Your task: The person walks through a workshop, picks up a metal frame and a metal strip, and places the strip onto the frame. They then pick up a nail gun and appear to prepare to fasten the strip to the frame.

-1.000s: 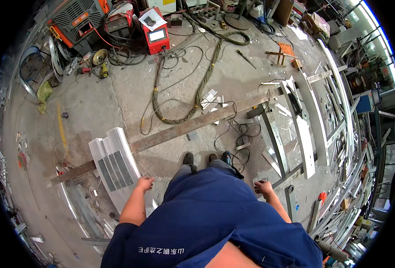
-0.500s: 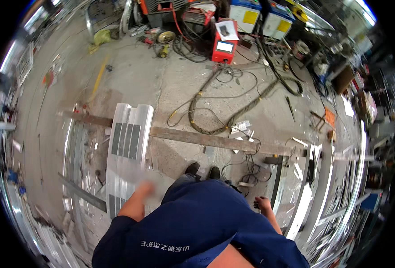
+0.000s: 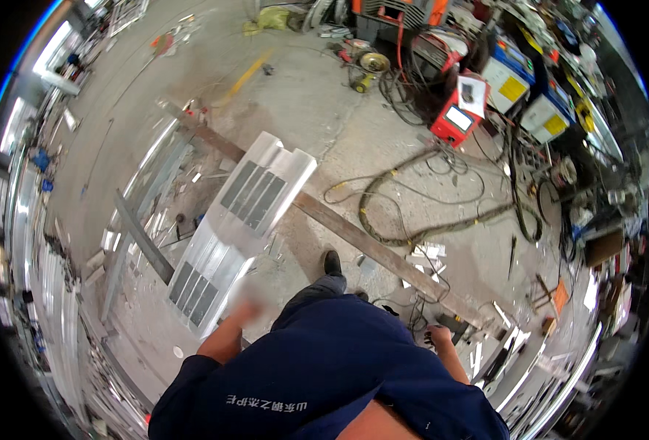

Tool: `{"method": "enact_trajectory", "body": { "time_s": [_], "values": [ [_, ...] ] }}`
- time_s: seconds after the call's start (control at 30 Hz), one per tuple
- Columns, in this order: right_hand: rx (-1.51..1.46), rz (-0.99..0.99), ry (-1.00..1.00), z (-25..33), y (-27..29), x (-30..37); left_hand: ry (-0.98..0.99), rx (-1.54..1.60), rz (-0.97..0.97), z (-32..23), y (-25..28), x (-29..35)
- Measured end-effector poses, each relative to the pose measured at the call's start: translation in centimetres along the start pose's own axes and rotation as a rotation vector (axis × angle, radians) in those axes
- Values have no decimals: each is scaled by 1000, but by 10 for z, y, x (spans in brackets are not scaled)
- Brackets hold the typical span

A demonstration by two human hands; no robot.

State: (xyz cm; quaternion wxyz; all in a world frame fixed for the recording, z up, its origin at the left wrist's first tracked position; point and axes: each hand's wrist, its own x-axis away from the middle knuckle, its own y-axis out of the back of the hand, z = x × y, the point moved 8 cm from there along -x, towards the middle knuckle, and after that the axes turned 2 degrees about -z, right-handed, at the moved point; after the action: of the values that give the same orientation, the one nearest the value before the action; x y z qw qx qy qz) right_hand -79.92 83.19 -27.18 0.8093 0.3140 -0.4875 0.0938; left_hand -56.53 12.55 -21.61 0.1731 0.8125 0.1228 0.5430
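My left hand point(image 3: 247, 311) is smeared, so its fingers cannot be read. It hangs beside the near right edge of a long silver metal panel point(image 3: 225, 236), ribbed lengthwise with dark grey slatted patches at both ends. Whether the hand touches the panel I cannot tell. My right hand point(image 3: 440, 336) hangs low by my right side with its fingers curled. Something dark shows at its fingertips, too small to name.
A rusty steel beam point(image 3: 368, 242) runs under the panel and across in front of my feet. Thick cable point(image 3: 383, 236) loops on the floor beyond it. A red machine with a screen point(image 3: 458, 117) stands at far right. Metal bars point(image 3: 143, 236) lie to the left.
My view has swung to the left, so the panel, beam and red machine appear turned and shifted rightward. One foot has stepped forward. Both arms stay low at my sides.
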Motion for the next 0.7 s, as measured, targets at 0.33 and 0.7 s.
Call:
{"method": "enact_trajectory", "body": {
  "time_s": [0.33, 0.7],
  "values": [
    [62, -31, 238, 246, 34, 17, -133, 106, -35, 26, -14, -99],
    [514, 5, -83, 350, 57, 3, 32, 916, -144, -32, 36, -90]
  ]
}}
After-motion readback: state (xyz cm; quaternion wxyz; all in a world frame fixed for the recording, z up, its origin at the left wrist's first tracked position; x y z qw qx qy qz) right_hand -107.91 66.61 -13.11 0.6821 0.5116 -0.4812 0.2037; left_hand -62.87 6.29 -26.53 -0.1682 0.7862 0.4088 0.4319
